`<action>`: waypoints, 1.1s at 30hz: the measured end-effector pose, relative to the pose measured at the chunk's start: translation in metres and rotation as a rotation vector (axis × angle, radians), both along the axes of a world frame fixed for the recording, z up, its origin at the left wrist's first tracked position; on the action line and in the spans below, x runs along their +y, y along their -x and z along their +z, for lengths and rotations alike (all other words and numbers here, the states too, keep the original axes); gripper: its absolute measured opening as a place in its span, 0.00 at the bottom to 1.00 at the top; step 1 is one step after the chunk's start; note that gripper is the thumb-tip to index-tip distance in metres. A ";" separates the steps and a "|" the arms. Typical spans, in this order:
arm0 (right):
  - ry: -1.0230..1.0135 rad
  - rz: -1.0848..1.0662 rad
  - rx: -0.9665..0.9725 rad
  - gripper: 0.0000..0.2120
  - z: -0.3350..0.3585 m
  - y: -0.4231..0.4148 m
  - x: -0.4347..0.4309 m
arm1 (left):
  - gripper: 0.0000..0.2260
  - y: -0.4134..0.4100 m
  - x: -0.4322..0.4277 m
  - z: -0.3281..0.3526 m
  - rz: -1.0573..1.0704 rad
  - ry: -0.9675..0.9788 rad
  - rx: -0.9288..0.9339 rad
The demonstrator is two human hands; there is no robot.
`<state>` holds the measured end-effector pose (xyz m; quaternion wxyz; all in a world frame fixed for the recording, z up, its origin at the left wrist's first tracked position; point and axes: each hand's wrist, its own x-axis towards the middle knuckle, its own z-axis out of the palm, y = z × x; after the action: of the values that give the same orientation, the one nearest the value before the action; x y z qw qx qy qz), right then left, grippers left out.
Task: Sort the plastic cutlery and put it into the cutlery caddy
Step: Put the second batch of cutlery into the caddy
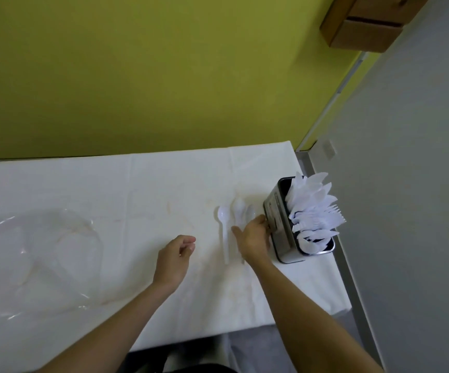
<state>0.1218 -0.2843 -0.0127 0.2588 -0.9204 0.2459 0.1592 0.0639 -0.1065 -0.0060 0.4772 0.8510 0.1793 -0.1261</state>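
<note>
on white tablecloth [137, 189], spoons [224, 227] lie under right grip [254, 235].

Glossy metal caddy [277, 224], white plastic cutlery [315, 211], matt cloth-covered table [110, 189].

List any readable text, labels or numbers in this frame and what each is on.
None can be read.
Cutlery caddy: its side facing the right hand carries a dark label with light marks, too blurred to read.
White plastic cutlery in the caddy, the spoons on the table: no markings visible.
Clear plastic bag, white tablecloth, wooden box on the wall: no text visible.
</note>
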 end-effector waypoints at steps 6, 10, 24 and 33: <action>-0.289 -0.090 0.037 0.09 -0.005 -0.001 -0.011 | 0.09 -0.019 -0.025 -0.002 -0.066 0.011 0.084; -0.437 -0.145 -0.032 0.06 0.002 0.014 -0.019 | 0.15 -0.038 -0.052 -0.006 -0.108 -0.065 0.163; -0.565 -0.145 -0.329 0.06 0.066 0.063 -0.033 | 0.06 -0.034 -0.052 -0.001 -0.107 -0.022 0.130; -0.596 -0.404 -0.574 0.05 0.127 0.104 -0.100 | 0.03 -0.014 -0.095 0.068 -0.122 0.617 -0.133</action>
<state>0.0180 -0.3846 0.1142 0.5956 -0.7463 0.2825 -0.0920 0.0780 -0.2020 0.0625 0.7150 0.6818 0.0497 -0.1469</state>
